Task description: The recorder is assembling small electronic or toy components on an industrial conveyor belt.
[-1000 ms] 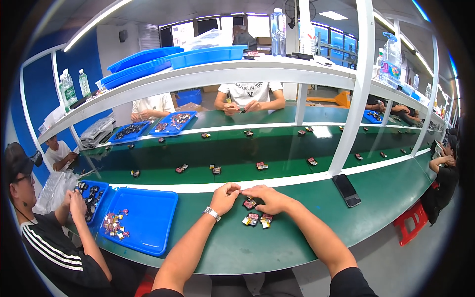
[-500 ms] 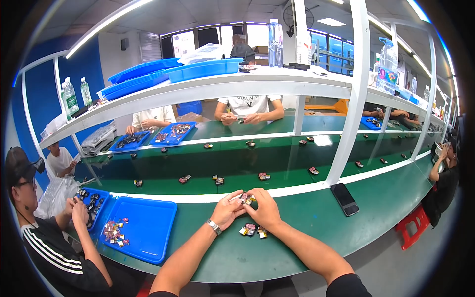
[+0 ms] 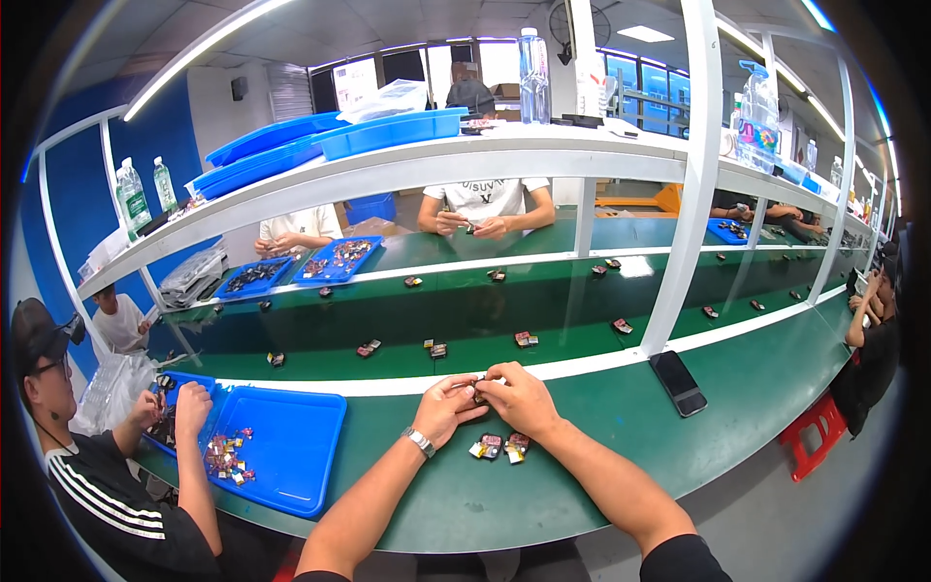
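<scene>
My left hand and my right hand meet over the green bench near the belt's white edge rail. Between their fingertips they pinch a small electronic part, dark and mostly hidden by the fingers. Below them two similar small electronic parts lie side by side on the bench, each with a black body, a reddish face and a white-and-yellow tab. A watch with a metal band circles my left wrist.
A blue tray with a pile of small parts stands at left, beside a co-worker's tray of black pieces. At right lies a phone near a white upright. Several parts ride the green belt. Overhead runs a shelf.
My fingers have closed further around the part, now mostly covered. Parts on the belt have shifted slightly right. The co-worker at left has raised one hand.
</scene>
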Tool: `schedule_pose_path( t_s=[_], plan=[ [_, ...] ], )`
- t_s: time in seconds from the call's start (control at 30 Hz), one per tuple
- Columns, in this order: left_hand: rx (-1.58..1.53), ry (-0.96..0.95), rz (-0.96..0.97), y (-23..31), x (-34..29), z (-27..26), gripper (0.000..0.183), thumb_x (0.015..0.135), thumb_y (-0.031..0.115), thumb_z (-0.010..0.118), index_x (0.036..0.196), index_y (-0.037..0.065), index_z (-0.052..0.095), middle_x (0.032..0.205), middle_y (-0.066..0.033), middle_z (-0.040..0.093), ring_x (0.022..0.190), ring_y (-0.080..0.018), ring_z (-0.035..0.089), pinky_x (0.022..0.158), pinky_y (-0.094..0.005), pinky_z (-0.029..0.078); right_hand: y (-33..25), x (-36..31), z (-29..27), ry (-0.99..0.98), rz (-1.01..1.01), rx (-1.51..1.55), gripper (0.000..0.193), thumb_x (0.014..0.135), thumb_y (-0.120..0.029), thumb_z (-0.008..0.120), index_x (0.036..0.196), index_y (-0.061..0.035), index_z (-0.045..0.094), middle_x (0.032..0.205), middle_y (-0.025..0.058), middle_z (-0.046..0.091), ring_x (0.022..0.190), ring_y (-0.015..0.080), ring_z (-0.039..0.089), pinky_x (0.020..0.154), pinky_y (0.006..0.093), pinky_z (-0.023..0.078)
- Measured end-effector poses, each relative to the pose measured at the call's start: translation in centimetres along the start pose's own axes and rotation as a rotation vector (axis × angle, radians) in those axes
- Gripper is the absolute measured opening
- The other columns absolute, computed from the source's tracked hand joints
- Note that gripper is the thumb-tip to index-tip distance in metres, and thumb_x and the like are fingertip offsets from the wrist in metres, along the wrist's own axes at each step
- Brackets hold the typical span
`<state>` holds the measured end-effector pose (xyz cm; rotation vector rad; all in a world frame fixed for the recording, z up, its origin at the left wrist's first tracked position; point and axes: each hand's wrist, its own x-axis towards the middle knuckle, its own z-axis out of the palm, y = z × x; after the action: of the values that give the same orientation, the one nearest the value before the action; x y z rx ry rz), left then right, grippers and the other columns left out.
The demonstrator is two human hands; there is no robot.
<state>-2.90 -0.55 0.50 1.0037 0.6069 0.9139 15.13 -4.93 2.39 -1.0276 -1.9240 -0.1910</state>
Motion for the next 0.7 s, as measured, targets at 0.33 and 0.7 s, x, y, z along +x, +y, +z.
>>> schedule_pose_path(
  t_s=[0.33, 0.7],
  plan=[
    [0.134, 0.017, -0.04, -0.7, 0.2, 0.4, 0.023, 0.096, 0.003, 0.054, 0.118, -0.001, 0.053, 0.111, -0.0122, 0.063, 0.102, -0.0224, 0.066, 0.089, -0.0399, 0.059, 0.6, 0.4, -0.7, -0.181, 0.004, 0.072, 0.017, 0.072, -0.001, 0.069, 0.085, -0.0072, 0.06, 0.09, 0.0059, 0.054, 0.088, 0.0257, 0.055, 0.076, 0.0384, 0.048],
    [0.205, -0.011, -0.022, -0.5, 0.1, 0.7, 0.021, 0.098, 0.002, 0.049, 0.119, -0.001, 0.051, 0.111, -0.0131, 0.064, 0.103, -0.0216, 0.065, 0.09, -0.0374, 0.058, 1.0, 0.0, -0.8, -0.242, 0.064, 0.052, 0.011, 0.075, -0.006, 0.07, 0.085, -0.0087, 0.065, 0.087, 0.0044, 0.056, 0.088, 0.0248, 0.054, 0.079, 0.0376, 0.048]
  ],
)
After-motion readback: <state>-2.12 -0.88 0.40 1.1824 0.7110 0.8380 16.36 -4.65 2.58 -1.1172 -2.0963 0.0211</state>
